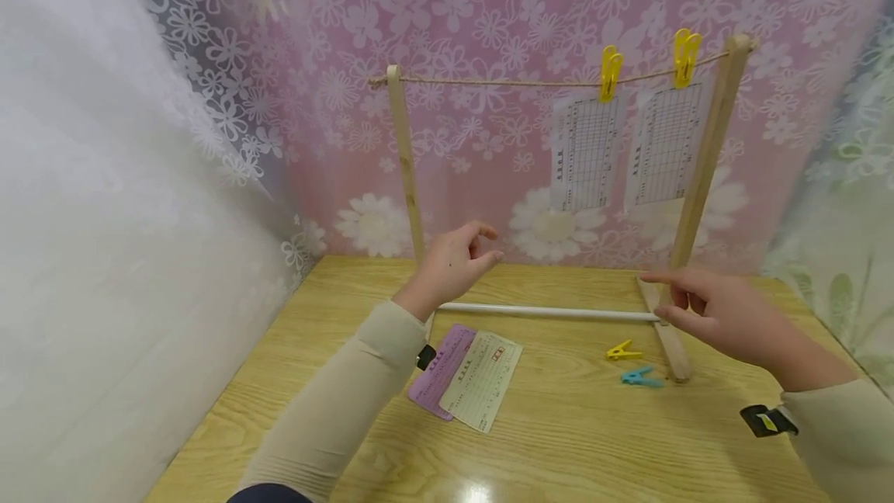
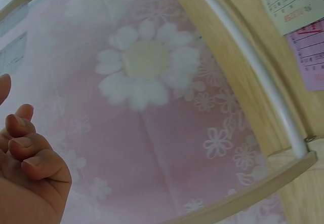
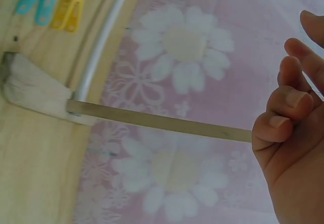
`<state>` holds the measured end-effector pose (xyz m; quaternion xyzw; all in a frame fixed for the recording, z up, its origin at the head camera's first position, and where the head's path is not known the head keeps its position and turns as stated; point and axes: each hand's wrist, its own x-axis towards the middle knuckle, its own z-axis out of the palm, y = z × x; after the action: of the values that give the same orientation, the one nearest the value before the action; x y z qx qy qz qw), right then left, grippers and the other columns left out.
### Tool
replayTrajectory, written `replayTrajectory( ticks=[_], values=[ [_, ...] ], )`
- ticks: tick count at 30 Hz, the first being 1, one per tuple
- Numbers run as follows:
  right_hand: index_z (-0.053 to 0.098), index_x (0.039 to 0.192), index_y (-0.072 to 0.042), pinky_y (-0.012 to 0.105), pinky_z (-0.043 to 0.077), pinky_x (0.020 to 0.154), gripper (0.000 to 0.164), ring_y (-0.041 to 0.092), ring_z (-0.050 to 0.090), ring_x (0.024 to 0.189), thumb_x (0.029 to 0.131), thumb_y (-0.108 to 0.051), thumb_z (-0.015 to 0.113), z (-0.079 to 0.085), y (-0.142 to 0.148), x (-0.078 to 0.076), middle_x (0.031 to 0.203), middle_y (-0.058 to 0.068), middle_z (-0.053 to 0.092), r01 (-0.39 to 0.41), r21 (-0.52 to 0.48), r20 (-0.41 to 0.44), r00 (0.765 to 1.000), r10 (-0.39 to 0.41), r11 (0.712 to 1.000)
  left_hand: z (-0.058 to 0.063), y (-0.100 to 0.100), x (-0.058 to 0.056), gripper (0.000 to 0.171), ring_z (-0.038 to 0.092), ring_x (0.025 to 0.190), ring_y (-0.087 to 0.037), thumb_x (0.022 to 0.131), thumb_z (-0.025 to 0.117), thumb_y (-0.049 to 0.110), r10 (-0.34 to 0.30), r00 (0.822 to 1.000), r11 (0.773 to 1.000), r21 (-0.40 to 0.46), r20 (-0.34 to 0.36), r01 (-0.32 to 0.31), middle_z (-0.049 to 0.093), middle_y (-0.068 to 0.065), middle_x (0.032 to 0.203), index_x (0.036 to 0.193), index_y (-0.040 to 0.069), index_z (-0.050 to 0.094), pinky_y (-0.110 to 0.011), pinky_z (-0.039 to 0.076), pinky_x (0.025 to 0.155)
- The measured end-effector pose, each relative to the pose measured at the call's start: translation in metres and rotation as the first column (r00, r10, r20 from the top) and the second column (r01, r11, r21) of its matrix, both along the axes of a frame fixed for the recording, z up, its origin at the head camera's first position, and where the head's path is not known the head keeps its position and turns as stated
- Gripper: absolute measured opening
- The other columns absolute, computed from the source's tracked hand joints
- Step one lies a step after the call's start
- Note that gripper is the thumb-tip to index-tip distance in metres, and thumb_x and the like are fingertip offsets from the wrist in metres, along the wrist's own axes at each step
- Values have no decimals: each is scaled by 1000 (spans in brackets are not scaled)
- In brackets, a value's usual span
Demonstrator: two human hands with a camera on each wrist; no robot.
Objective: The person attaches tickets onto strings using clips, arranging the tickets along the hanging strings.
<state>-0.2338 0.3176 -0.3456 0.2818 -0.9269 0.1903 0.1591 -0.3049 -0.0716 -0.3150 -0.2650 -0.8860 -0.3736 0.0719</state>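
My left hand (image 1: 457,262) hovers in front of the rack's left post (image 1: 405,154), fingers loosely bent and holding nothing. On the other side, my right hand (image 1: 719,317) is above the rack's right foot (image 1: 670,348), index finger extended and the others bent, nothing held. Two printed white paper slips (image 1: 588,154) hang from the twine (image 1: 489,82), each under a yellow clothespin (image 1: 611,74). On the table, a pale green slip (image 1: 482,383) overlaps a purple slip (image 1: 433,386). A yellow clothespin (image 1: 624,351) and a blue clothespin (image 1: 640,377) lie near the right foot.
A white rod (image 1: 545,310) joins the rack's two sides low over the wood-grain table (image 1: 559,449). The right post (image 1: 705,161) stands upright behind my right hand. A pink flowered curtain (image 1: 475,22) covers the back, with pale sheeting (image 1: 105,216) along the left.
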Motion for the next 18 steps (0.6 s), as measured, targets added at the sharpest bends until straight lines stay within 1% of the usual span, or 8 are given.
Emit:
replayTrajectory(
  ticks=[4,7,11,14,15,16,17,18],
  values=[
    [63,136,-22,25,31,51,41,4,36,57,96,-26,73,-18,7,3,75,-15,46,15,-6,48,999,-15,1000,-14,0,-2,35,43,55,-15,100,65,35,-2,1000,1000,-9,23,2,55,-1,73,130,18,61,-31,40,54],
    [64,134,-21,25,32,51,39,4,37,56,97,-29,72,-32,13,4,74,-15,46,24,-7,101,995,-23,1000,-25,-2,-3,36,41,53,-14,101,65,36,-2,998,1000,-27,57,3,55,-2,73,131,18,62,-31,39,52],
    [63,136,-19,26,33,51,42,5,37,57,98,-34,70,-49,20,4,75,-13,46,36,-5,193,981,-35,999,-42,-4,-6,37,41,53,-14,100,64,39,13,992,998,-59,123,-6,54,-1,76,131,19,62,-30,38,50],
    [62,138,-18,27,34,51,43,5,38,58,98,-34,69,-60,26,4,76,-11,47,42,-11,245,969,-38,999,-54,-6,-9,37,43,54,-14,99,65,40,31,990,996,-90,138,-18,54,0,75,130,19,63,-33,41,52],
    [61,138,-18,27,33,51,43,5,38,59,99,-33,69,-64,27,3,76,-11,47,40,-10,260,965,-36,999,-58,-7,-10,37,44,57,-14,99,66,39,40,990,994,-103,132,-26,55,0,75,129,19,64,-34,42,56],
    [61,138,-17,27,34,51,42,5,39,59,99,-32,69,-68,29,3,76,-10,47,42,-12,270,962,-37,999,-63,-7,-11,36,45,59,-15,99,66,39,46,991,993,-114,128,-31,55,1,74,129,19,65,-36,46,66],
    [61,138,-16,27,34,51,42,5,39,59,98,-30,69,-71,30,3,76,-11,48,43,-12,279,959,-38,999,-67,-8,-12,35,46,60,-15,98,67,38,51,991,992,-123,123,-36,55,1,74,128,18,65,-39,48,78],
    [62,137,-15,27,34,51,42,5,40,60,98,-28,69,-74,31,3,76,-11,48,44,-13,290,956,-39,999,-71,-9,-12,35,46,65,-16,98,67,37,57,990,991,-126,129,-40,55,1,74,127,18,66,-41,46,82]
  ],
)
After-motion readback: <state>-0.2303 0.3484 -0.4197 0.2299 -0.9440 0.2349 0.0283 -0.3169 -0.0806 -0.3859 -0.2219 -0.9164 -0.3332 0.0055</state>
